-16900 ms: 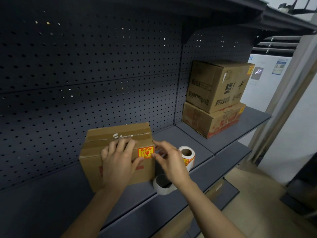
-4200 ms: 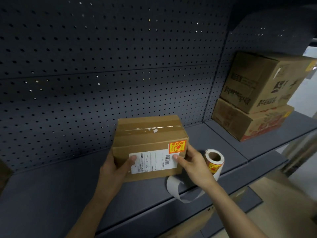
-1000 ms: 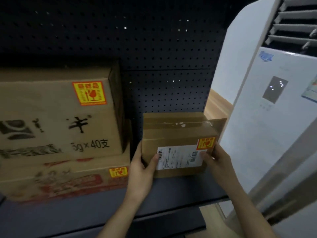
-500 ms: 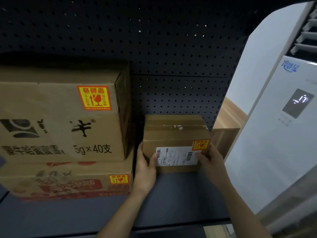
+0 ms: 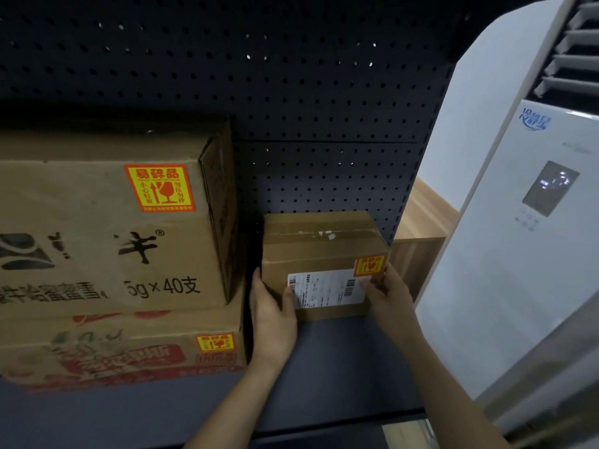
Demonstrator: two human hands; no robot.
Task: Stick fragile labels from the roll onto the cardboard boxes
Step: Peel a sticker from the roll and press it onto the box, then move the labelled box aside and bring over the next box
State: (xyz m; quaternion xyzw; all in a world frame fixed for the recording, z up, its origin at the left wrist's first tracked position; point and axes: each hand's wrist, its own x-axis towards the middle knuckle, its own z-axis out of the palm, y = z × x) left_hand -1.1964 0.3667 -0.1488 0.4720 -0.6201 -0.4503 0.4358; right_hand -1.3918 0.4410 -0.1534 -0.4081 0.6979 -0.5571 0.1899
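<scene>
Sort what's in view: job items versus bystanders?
Job: small box, held by left hand and right hand; its fragile label; big box and flat box, both labelled already.
Just there: shelf; pegboard; air conditioner; wood panel; shipping label.

Three boxes are counted: one big box (image 5: 97, 247), one flat box (image 5: 113, 348) and one small box (image 5: 321, 234). Three red and yellow stickers are counted, one for each box: the top sticker (image 5: 160, 187), the low sticker (image 5: 215, 342) and the right sticker (image 5: 369, 265). One white paper (image 5: 327, 288) with black lines is seen. Two hands are seen: one left hand (image 5: 272, 319) and one right hand (image 5: 389, 296). One shelf (image 5: 340, 367) is seen, and one back wall (image 5: 324, 108) full of holes, too many to be counted. One white machine (image 5: 518, 286) is seen, with one dark screen (image 5: 549, 187).
</scene>
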